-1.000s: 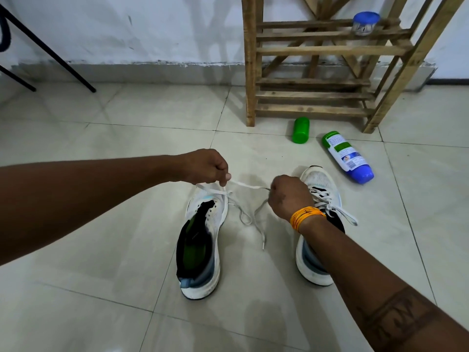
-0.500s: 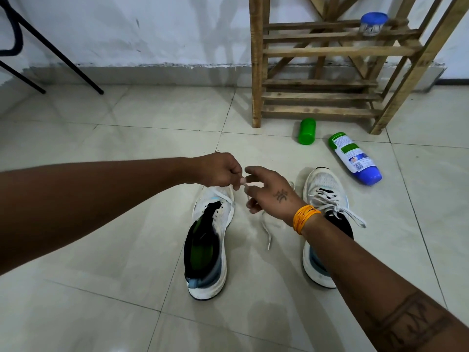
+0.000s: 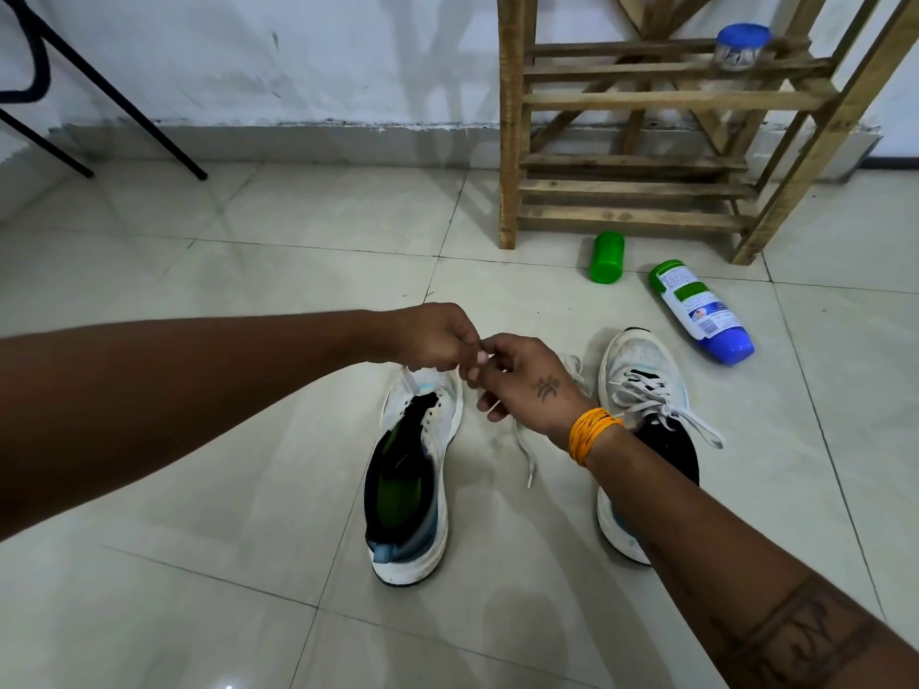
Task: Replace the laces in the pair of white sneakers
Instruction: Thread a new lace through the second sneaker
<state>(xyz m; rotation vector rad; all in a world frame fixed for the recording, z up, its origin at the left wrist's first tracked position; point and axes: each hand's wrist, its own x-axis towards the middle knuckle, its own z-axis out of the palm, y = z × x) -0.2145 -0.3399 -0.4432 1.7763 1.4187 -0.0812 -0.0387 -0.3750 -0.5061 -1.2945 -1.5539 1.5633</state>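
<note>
White lace pinched by both hands, left hand and right hand, above left sneaker; green bottle and wooden rack beyond.

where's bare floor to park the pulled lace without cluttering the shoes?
Bare tiles: the wide stretch left of the left sneaker toward the black stand legs, and the near floor below both heels. Crowded: the gap between the sneakers, where the lace trails, and beyond the right sneaker, by the green bottle, blue-capped bottle and wooden rack.

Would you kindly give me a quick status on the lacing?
Both hands pinching the lace above left sneaker. Right sneaker laced. Nothing in the way.
</note>
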